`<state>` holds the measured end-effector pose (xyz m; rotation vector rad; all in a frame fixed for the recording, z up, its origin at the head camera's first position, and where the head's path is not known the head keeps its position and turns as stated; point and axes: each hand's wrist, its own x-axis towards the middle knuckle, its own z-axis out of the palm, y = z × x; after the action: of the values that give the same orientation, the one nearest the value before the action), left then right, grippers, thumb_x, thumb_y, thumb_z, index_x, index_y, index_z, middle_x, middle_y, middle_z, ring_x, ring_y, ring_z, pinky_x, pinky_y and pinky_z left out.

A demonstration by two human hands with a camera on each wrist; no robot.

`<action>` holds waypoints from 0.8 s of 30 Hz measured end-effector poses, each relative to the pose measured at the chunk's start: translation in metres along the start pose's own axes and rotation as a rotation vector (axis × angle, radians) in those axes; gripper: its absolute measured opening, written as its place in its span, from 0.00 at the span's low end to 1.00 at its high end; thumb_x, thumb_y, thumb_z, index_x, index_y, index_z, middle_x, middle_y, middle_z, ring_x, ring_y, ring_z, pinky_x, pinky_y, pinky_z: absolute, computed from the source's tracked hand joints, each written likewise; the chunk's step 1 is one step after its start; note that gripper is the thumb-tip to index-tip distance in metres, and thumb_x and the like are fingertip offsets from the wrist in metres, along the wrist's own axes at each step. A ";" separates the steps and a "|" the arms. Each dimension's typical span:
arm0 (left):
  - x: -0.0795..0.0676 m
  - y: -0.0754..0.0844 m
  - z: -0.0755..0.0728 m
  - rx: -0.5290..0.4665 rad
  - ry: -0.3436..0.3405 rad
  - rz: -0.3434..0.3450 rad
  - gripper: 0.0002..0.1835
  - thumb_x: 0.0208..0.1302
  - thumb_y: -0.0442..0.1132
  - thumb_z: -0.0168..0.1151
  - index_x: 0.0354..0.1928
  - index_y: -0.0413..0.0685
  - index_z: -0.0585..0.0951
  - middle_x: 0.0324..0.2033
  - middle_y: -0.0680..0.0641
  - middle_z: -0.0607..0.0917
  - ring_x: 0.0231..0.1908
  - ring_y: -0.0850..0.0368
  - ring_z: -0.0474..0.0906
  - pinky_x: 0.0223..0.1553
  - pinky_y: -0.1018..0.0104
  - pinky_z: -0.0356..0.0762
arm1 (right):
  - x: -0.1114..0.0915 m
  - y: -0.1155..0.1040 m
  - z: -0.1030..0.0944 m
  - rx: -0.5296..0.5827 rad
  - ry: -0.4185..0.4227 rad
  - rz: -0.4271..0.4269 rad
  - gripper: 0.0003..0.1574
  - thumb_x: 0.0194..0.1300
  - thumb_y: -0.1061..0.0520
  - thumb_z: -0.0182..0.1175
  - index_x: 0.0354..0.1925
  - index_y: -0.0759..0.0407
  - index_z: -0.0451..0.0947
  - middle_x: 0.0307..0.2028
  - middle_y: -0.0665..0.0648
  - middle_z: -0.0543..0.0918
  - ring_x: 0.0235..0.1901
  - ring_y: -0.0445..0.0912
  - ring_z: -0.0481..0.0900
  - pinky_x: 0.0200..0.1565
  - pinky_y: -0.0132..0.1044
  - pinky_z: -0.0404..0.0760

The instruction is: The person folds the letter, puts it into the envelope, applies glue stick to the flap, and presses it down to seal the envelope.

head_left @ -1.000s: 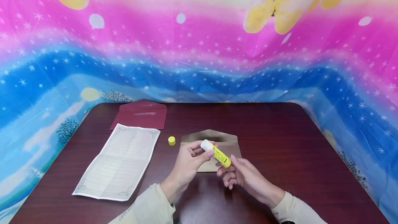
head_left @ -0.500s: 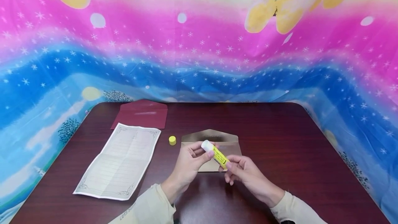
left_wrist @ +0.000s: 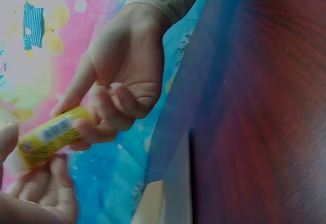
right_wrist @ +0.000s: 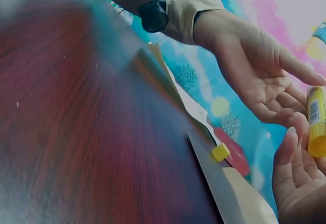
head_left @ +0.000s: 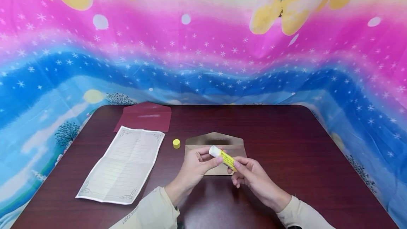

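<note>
Both hands hold a yellow glue stick (head_left: 228, 160) with its cap off, tilted with the white end up to the left. My left hand (head_left: 192, 167) pinches it near the white end between thumb and fingers. At the yellow base, my right hand (head_left: 255, 183) grips with thumb and fingertips. The left wrist view shows a barcode on the glue stick (left_wrist: 56, 131). Below the hands lies a gold-brown envelope (head_left: 214, 140), its pointed flap opened away from me and its middle partly hidden. The yellow cap (head_left: 176, 144) stands on the table just left of it.
A lined letter sheet (head_left: 124, 165) with an ornate border and fold creases lies at the left. Behind it is a maroon envelope (head_left: 147, 120), flap opened. The dark wooden table (head_left: 302, 144) meets a colourful printed cloth (head_left: 203, 45) at the back and sides.
My right thumb and fingers have moved from the base's end to farther round it. The glue stick and left hand have shifted slightly right. The envelopes, letter and cap stay put.
</note>
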<state>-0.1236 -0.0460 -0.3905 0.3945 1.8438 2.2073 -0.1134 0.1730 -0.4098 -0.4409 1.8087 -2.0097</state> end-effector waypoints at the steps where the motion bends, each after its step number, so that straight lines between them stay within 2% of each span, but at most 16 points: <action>1: 0.000 0.001 -0.001 0.032 -0.008 -0.006 0.23 0.66 0.34 0.68 0.60 0.31 0.79 0.54 0.33 0.86 0.52 0.58 0.86 0.55 0.69 0.81 | 0.000 0.000 -0.002 -0.001 0.015 0.003 0.15 0.81 0.52 0.46 0.52 0.55 0.77 0.36 0.43 0.82 0.27 0.33 0.79 0.31 0.27 0.78; 5: 0.001 0.004 -0.010 0.183 -0.028 0.014 0.24 0.67 0.34 0.65 0.62 0.30 0.77 0.55 0.30 0.84 0.57 0.41 0.83 0.56 0.68 0.82 | -0.002 -0.003 -0.011 -0.028 0.082 0.012 0.17 0.82 0.48 0.45 0.55 0.54 0.76 0.36 0.43 0.81 0.25 0.33 0.76 0.30 0.27 0.76; 7: 0.001 0.007 -0.016 0.266 -0.019 0.034 0.23 0.68 0.35 0.64 0.61 0.29 0.77 0.54 0.30 0.84 0.55 0.38 0.84 0.54 0.70 0.82 | -0.002 -0.004 -0.015 -0.043 0.111 0.025 0.19 0.82 0.47 0.45 0.57 0.54 0.74 0.36 0.43 0.80 0.25 0.34 0.75 0.30 0.28 0.76; 13: 0.001 0.028 -0.031 0.513 0.011 0.038 0.17 0.69 0.40 0.63 0.55 0.37 0.83 0.48 0.39 0.89 0.45 0.51 0.87 0.47 0.68 0.83 | -0.004 -0.008 -0.021 -0.051 0.178 0.085 0.26 0.81 0.45 0.46 0.61 0.62 0.70 0.34 0.45 0.80 0.25 0.35 0.75 0.30 0.29 0.76; 20: 0.003 0.051 -0.046 0.882 0.029 -0.027 0.13 0.68 0.48 0.64 0.50 0.55 0.86 0.41 0.55 0.90 0.39 0.61 0.86 0.42 0.64 0.81 | -0.006 -0.008 -0.025 -0.022 0.132 0.098 0.23 0.82 0.44 0.44 0.55 0.62 0.70 0.34 0.45 0.82 0.26 0.35 0.76 0.31 0.28 0.77; 24: 0.009 0.053 -0.059 1.094 0.053 -0.064 0.16 0.67 0.52 0.66 0.53 0.57 0.85 0.35 0.56 0.88 0.35 0.61 0.82 0.39 0.62 0.77 | -0.006 -0.006 -0.027 -0.025 0.125 0.091 0.22 0.81 0.45 0.45 0.56 0.61 0.69 0.35 0.45 0.82 0.26 0.35 0.76 0.31 0.28 0.77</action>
<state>-0.1539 -0.1066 -0.3480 0.4256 2.8758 0.9684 -0.1215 0.2000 -0.4068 -0.2406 1.8935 -1.9945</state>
